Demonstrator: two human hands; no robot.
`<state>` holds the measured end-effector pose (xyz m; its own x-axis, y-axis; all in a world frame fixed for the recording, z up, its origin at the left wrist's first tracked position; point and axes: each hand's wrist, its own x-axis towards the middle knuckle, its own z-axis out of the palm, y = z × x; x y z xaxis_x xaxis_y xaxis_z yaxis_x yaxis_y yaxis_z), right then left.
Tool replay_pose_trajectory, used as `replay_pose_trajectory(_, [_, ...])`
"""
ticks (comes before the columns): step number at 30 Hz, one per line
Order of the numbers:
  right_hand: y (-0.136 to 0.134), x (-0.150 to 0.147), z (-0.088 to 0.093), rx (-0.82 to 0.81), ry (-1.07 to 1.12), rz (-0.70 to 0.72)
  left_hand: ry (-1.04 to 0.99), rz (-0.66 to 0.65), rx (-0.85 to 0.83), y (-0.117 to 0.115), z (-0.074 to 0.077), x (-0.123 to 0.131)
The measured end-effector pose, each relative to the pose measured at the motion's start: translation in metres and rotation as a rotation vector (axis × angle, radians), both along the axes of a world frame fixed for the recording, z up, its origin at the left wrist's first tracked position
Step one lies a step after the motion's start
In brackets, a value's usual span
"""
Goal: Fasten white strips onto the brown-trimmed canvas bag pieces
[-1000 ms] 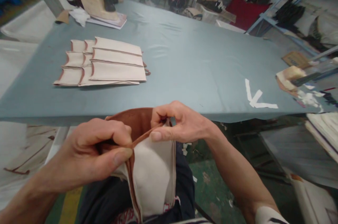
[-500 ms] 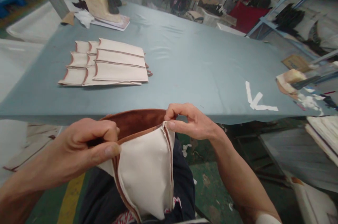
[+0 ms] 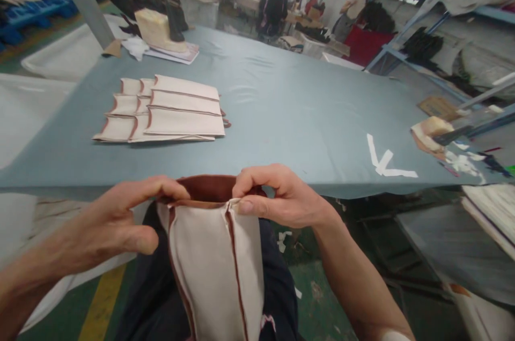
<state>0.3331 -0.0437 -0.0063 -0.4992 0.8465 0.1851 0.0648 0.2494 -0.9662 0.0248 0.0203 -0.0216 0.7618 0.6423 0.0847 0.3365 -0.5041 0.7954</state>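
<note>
A cream bag with brown edging stands upright over my lap, its mouth facing up and its brown lining showing. My right hand pinches the rim at a seam, thumb outside and fingers over the edge. My left hand is at the left end of the rim. Its fingertips touch the edge there, while the thumb stands apart from the bag. The bag's lower end runs out of view.
Several similar cream bags lie flat and overlapping on the blue-green table. White strips lie to the right. A yellowish foam block sits at the back left, another block at the right edge. Two people are in the background.
My left thumb has come off the bag's edge and spread away. The bag has turned and its mouth has narrowed; my right hand, still pinching the seam, has shifted left.
</note>
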Motion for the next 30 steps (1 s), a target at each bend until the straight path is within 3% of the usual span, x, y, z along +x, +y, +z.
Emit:
replay_pose_trajectory(5, [0.005,-0.015,0.004,0.033,-0.017,0.042,-0.113,-0.164,-0.149,0.004,0.020,0.030])
replay_pose_trajectory(9, [0.006,-0.020,0.004,0.005,-0.052,0.021,-0.093,-0.141,-0.237,0.001,0.027,0.047])
replay_pose_trajectory(16, [0.007,-0.024,-0.003,-0.016,-0.111,-0.016,-0.049,-0.100,-0.273,-0.002,0.029,0.043])
replay_pose_trajectory(22, [0.003,-0.032,0.005,0.122,-0.194,-0.076,-0.021,-0.059,-0.178,-0.008,0.035,0.044])
replay_pose_trajectory(30, [0.001,-0.034,0.003,0.100,-0.070,-0.015,0.005,-0.065,-0.139,-0.009,0.033,0.038])
